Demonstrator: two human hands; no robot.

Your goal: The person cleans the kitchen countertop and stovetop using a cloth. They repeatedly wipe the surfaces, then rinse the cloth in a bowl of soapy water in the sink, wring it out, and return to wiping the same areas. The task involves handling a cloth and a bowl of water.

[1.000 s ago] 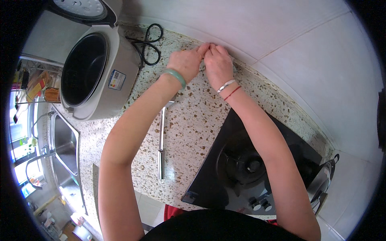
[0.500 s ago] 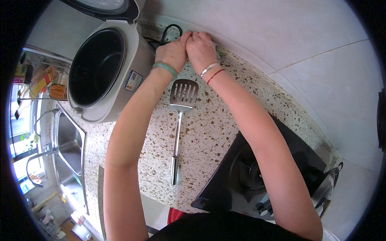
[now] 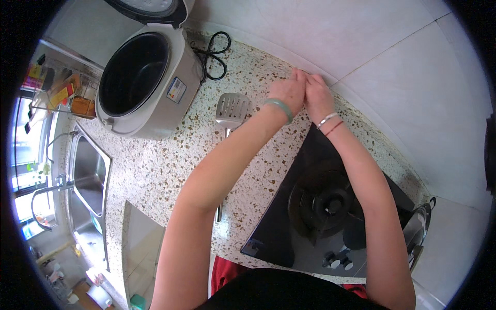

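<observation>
Nearest the person, the black glass gas hob [image 3: 289,227] with its round burner sits at the front right edge of the speckled terrazzo surface [image 3: 160,170], smooth and hard against the grainy stone. A slotted metal spatula [image 3: 231,111] lies flat on the surface left of the hob, its perforated blade toward the wall and its long thin handle running back under the left forearm; it looks stiff, light and a little slick, best taken by the handle. Beyond it, at the back edge where the surface meets the white tiled wall [image 3: 361,46], the left hand [image 3: 287,93], with a green bangle at the wrist, and the right hand [image 3: 316,95], with thin bracelets, are pressed close together, fingers curled; I cannot tell whether either grips something small between them. Farthest, at the back left corner, stands a white rice cooker [image 3: 142,85] with its lid up and dark inner pot showing, and a coiled black cord [image 3: 214,54] beside it.
</observation>
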